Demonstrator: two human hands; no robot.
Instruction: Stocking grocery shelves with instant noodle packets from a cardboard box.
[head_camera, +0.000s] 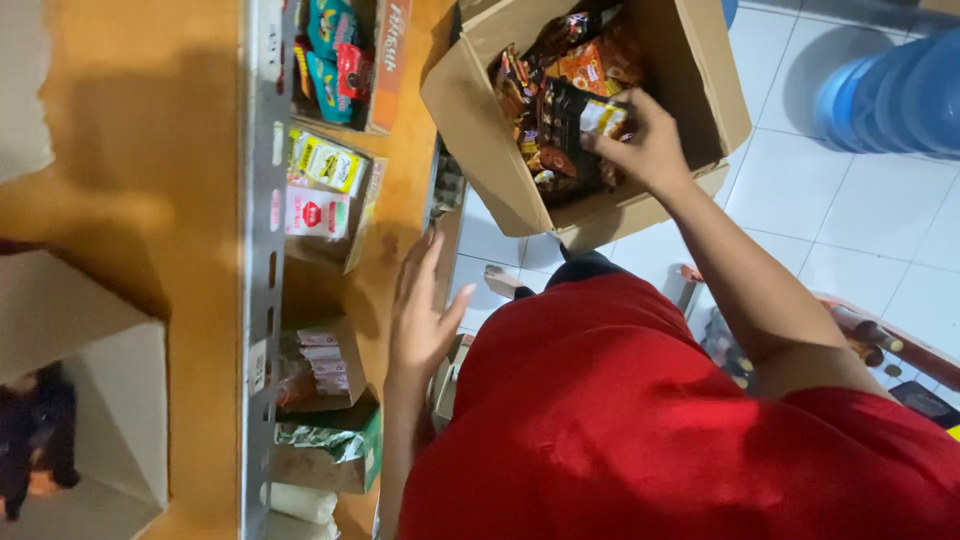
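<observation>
My right hand (648, 143) reaches into an open cardboard box (480, 120) on the floor and closes on a dark sachet packet (575, 115) among several orange and brown packets. My left hand (420, 312) is open with fingers spread. It holds nothing and hovers by the edge of the wooden shelf (400, 180). My red shirt (640, 420) fills the lower right.
The shelf holds small display cartons: teal packets (332, 55), yellow and white boxes (325, 185), pink packs (318, 362) and a green-and-white bag (325, 445). A grey metal rail (262, 300) runs along the shelf. A blue water jug (895, 90) stands on the white tiled floor.
</observation>
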